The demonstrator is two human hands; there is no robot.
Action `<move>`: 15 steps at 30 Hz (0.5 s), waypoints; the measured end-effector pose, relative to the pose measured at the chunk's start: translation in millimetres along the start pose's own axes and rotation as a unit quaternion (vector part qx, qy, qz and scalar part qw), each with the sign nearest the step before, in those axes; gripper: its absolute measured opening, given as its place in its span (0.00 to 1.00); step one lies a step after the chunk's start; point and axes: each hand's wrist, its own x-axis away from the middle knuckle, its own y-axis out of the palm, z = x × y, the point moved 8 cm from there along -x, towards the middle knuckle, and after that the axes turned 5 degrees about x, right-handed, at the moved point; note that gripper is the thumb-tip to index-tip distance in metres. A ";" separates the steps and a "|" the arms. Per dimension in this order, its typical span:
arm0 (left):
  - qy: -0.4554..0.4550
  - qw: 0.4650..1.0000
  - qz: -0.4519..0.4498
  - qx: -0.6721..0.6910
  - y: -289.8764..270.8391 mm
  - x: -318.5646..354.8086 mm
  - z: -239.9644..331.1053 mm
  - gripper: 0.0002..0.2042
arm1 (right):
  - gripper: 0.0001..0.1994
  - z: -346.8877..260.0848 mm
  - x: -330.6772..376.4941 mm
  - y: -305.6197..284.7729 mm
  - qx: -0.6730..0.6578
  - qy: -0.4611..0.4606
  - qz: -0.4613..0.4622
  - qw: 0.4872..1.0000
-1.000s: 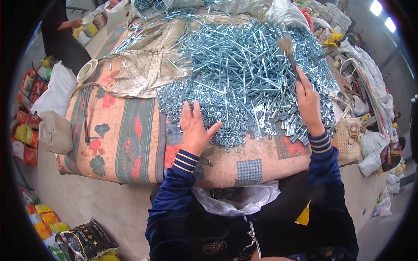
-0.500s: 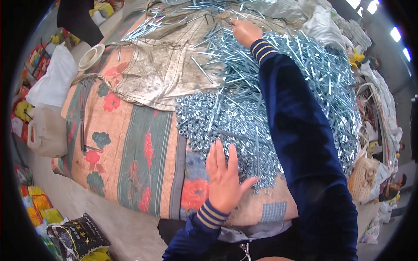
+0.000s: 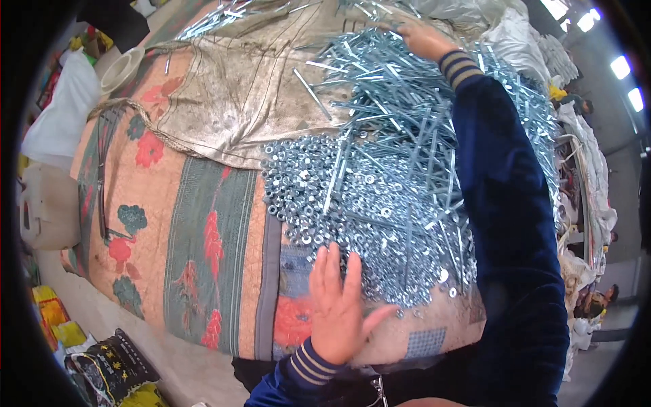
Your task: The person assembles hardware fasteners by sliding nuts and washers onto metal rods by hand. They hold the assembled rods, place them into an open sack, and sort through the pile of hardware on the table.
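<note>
My left hand (image 3: 337, 308) lies palm down at the near edge of a heap of small metal nuts (image 3: 305, 180), fingers stretched and thumb out. Its fingertips reach the nuts nearest me. At the far side, my right hand (image 3: 427, 42) is over a large pile of shiny metal rods (image 3: 386, 88), its fingers bent and pointing left. Something small and dark shows at those fingertips, too unclear to name. Flat washers (image 3: 443, 275) and more small hardware lie between the nuts and my right sleeve. My right forearm hides part of the rods.
A stained cloth sack (image 3: 237, 95) lies left of the rods, over a flowered, striped quilt (image 3: 156, 176). Left of the quilt are a plastic jug (image 3: 51, 207), a pale bowl (image 3: 122, 71) and a white sack (image 3: 64, 112). More white sacks (image 3: 505, 30) are piled at far right.
My right hand has moved right across the far rods. My left hand stays spread by the nuts. The whole view has shifted, with the quilt and jug now further left.
</note>
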 end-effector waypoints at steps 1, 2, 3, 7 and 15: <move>0.007 1.000 0.000 -0.002 1.1 -0.2 1.2 0.46 | 0.17 -0.2 28.4 -7.8 -0.040 0.022 0.020 0.999; 0.009 1.000 0.017 -0.022 -0.9 0.5 0.6 0.47 | 0.17 -10.0 52.8 -13.4 -0.074 0.056 -0.034 0.995; 0.011 0.998 0.034 -0.047 -4.5 2.2 1.6 0.47 | 0.17 -27.2 75.7 -21.4 -0.049 0.066 -0.066 0.994; 0.058 0.993 0.078 -0.060 3.3 -5.0 10.9 0.49 | 0.17 -38.5 158.2 -49.6 -0.077 0.130 -0.043 0.988; 0.104 0.969 0.207 -0.082 -5.3 -4.5 12.2 0.59 | 0.22 -96.7 307.5 -101.8 -0.110 0.163 0.057 0.979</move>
